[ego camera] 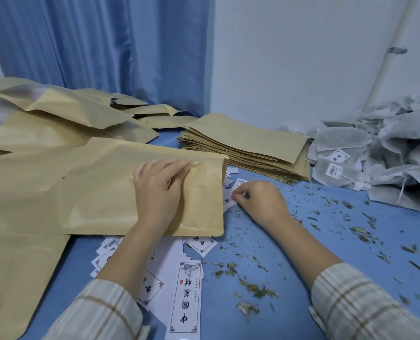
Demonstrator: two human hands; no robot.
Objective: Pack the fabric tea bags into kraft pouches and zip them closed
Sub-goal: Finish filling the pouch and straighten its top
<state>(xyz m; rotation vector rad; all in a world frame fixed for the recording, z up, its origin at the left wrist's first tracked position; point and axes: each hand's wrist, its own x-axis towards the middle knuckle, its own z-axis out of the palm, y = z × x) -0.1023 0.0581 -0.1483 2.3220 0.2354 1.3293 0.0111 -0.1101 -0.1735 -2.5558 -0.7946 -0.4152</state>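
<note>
A filled kraft pouch [101,192] lies flat on the blue table, its zip end pointing right. My left hand [158,190] rests on that end, fingers curled against the zip strip near the top corner. Just off the pouch's right edge, my right hand [260,201] pinches a small white paper label [238,185]. A stack of flat empty kraft pouches [248,146] sits behind my hands. At the far right lies a heap of grey fabric tea bags [385,148] with tags.
More filled kraft pouches [44,114] pile up at the left and back. White printed labels [187,298] lie scattered near the front edge. Loose tea leaves [255,288] litter the blue tabletop [326,236]. A blue curtain [106,45] and a white wall stand behind.
</note>
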